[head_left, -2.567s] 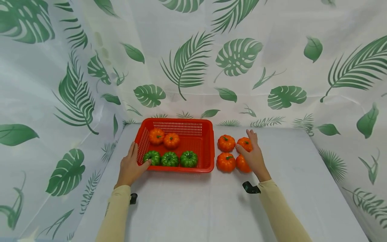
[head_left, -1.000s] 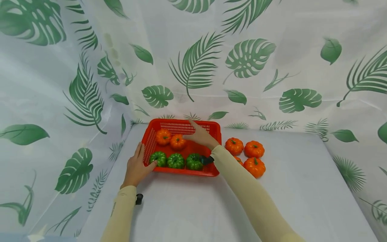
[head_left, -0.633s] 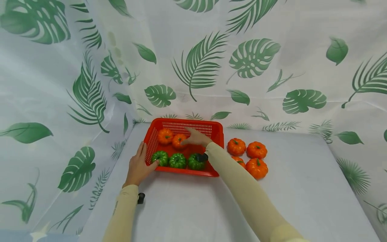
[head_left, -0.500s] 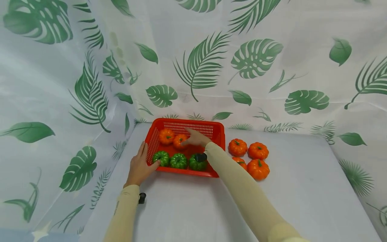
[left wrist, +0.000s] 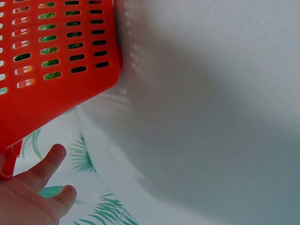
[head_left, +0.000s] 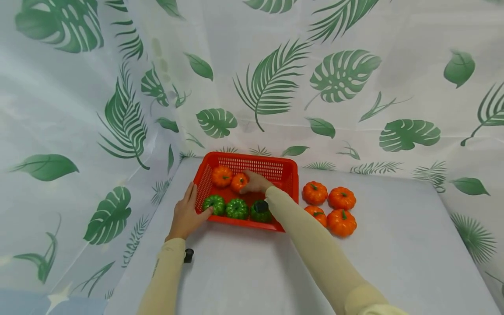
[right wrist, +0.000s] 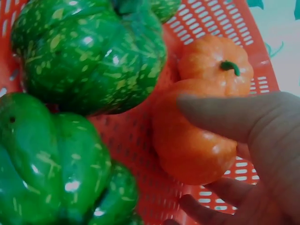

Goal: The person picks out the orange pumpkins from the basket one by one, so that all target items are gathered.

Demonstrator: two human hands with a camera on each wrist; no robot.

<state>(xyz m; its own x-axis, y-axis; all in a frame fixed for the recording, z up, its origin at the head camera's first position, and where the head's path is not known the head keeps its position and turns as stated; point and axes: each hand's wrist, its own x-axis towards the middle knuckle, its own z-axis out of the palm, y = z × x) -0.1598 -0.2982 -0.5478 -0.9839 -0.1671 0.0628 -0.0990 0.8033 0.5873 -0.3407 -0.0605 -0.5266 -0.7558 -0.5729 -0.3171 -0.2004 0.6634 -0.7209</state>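
A red plastic basket [head_left: 293,186] holds two small orange pumpkins and three green pumpkins. At its front left corner my left hand [head_left: 188,216] holds the rim, thumb over the edge and fingers along the outer side. In the left wrist view, two fingertips [left wrist: 56,154] stick out beneath the basket wall [left wrist: 56,101]. My right hand [head_left: 257,183] reaches inside and grips the right-hand orange pumpkin [head_left: 239,183], its thumb [right wrist: 225,115] across the top and fingers on the far side. The other orange pumpkin [head_left: 222,176] sits to its left. Green pumpkins [head_left: 237,209] line the front wall.
Several more orange pumpkins [head_left: 341,222] stand on the white table [head_left: 397,236] right of the basket, one partly hidden by the right sleeve [head_left: 315,245]. Leaf-printed sheeting [head_left: 275,140] hangs behind and along the left side.
My right hand has moved left from the loose pumpkins into the basket, and its fingers have closed round an orange pumpkin. My left hand stays on the basket corner; the head view has shifted.
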